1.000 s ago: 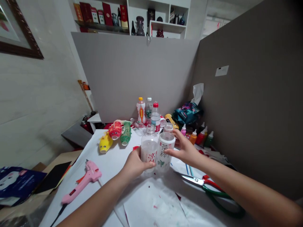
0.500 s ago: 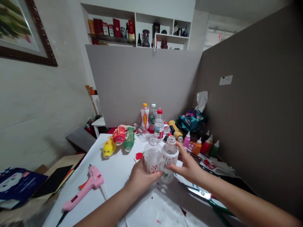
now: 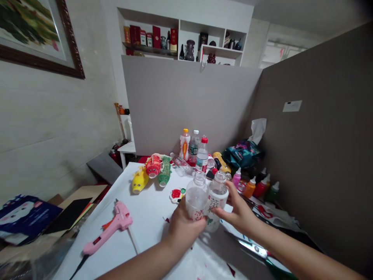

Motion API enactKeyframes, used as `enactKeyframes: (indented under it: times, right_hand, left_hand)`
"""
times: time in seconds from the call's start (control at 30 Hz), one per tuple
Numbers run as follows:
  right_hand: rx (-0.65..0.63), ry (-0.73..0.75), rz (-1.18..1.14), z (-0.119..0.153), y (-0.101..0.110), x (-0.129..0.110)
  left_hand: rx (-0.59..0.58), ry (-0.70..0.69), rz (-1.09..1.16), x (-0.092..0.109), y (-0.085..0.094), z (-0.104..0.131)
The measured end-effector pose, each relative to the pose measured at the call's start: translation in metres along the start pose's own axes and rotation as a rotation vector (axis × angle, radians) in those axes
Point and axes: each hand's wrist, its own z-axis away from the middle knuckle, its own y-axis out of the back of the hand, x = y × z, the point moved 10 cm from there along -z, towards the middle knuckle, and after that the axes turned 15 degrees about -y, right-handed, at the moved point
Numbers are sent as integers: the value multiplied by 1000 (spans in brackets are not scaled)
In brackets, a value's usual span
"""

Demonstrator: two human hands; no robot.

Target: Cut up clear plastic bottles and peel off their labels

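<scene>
Two uncapped clear plastic bottles stand upright side by side over the white-covered table [image 3: 151, 241]. My left hand [image 3: 186, 223] is wrapped round the left bottle [image 3: 196, 196], which has red print low on its side. Around the right bottle [image 3: 217, 198], with dark characters and a green mark on its label, my right hand [image 3: 240, 212] is closed, thumb at the front and fingers behind. The bottles touch or nearly touch. Just behind my left hand lies a small palette [image 3: 176, 195] with red and green paint.
Painted bottle figures [image 3: 153, 167] lie at the back left, a pink glue gun [image 3: 112, 229] at the left. Capped bottles [image 3: 201, 157] stand at the back. Paint bottles [image 3: 250, 188] and scissors [image 3: 253, 248] are on the right, near a tissue pack [image 3: 243, 153].
The whole view has shifted, so the scene sits further right. Both hands keep hold of the two bottles, and more of the paint palette shows.
</scene>
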Motion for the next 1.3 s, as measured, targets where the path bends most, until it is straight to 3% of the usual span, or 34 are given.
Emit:
enactKeyframes:
  times: [0.3, 0.9, 1.0, 1.13, 1.2, 1.3]
  right_hand:
    - [27, 3, 10, 1, 2, -1]
    - [99, 13, 37, 5, 9, -7]
    - [159, 20, 55, -10, 29, -18]
    - [306, 53, 62, -51, 54, -30]
    - [322, 69, 84, -76, 49, -32]
    - [291, 108, 154, -110, 21, -29]
  left_hand:
    - [-2, 19, -46, -15, 1, 0]
    - [-34, -66, -61, -10, -3, -3]
    - [-29, -68, -72, -9, -3, 0]
    - [-14, -76, -65, -8, -3, 4]
    - [-14, -87, -46, -7, -4, 6]
    - [3, -84, -29, -8, -4, 7]
